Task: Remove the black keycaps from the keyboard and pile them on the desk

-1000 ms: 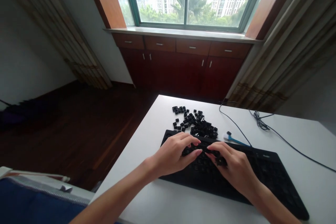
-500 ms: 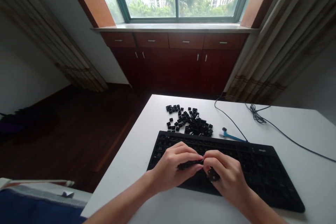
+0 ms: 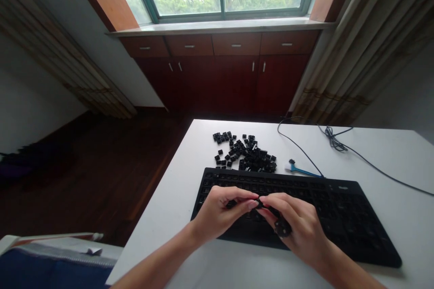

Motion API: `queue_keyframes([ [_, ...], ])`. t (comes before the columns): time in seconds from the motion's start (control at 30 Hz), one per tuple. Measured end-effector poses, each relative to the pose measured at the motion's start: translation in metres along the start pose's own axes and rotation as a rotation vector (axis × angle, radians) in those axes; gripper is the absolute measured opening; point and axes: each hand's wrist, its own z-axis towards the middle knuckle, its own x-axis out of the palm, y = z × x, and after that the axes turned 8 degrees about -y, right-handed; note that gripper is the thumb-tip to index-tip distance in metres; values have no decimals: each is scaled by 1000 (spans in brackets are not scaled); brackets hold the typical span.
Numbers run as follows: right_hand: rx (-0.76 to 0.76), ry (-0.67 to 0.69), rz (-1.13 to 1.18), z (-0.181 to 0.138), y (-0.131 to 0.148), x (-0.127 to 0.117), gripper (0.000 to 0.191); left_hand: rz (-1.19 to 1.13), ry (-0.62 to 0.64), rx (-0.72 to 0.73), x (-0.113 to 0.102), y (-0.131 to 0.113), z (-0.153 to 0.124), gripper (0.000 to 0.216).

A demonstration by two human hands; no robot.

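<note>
Both hands meet above the middle of a black keyboard (image 3: pixel 356 221) on the white table. My left hand (image 3: pixel 217 212) is closed, thumb and forefinger pinching a small black keycap (image 3: pixel 259 203), mostly covered by fingertips. My right hand (image 3: pixel 300 223) touches the same spot with its fingertips. It is also closed around a dark tool (image 3: pixel 282 228) whose rounded end shows below the fingers; its kind is not clear. Behind the keyboard lies a pile of loose black keycaps (image 3: pixel 257 159).
A blue-handled brush (image 3: pixel 305 171) lies behind the keyboard, near a small dark piece (image 3: pixel 292 161). The keyboard's black cable (image 3: pixel 301 151) runs to the far edge, and a bundled cable (image 3: pixel 334 140) lies at the right. Blue fabric (image 3: pixel 50 268) shows at lower left.
My head view has tilted down slightly. The left fingers have drawn closer together, and the right hand has turned a little, with the dark tool's end lower right.
</note>
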Motion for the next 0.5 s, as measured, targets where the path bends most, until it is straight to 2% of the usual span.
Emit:
queue_keyframes([
  [0.27,22,27,-34,-1,-1,-3,43,-114,20,-143,5,1,-3,29],
  [0.5,30,33,-93,1,-1,-3,45,-197,47,-169,4,4,-3,32],
])
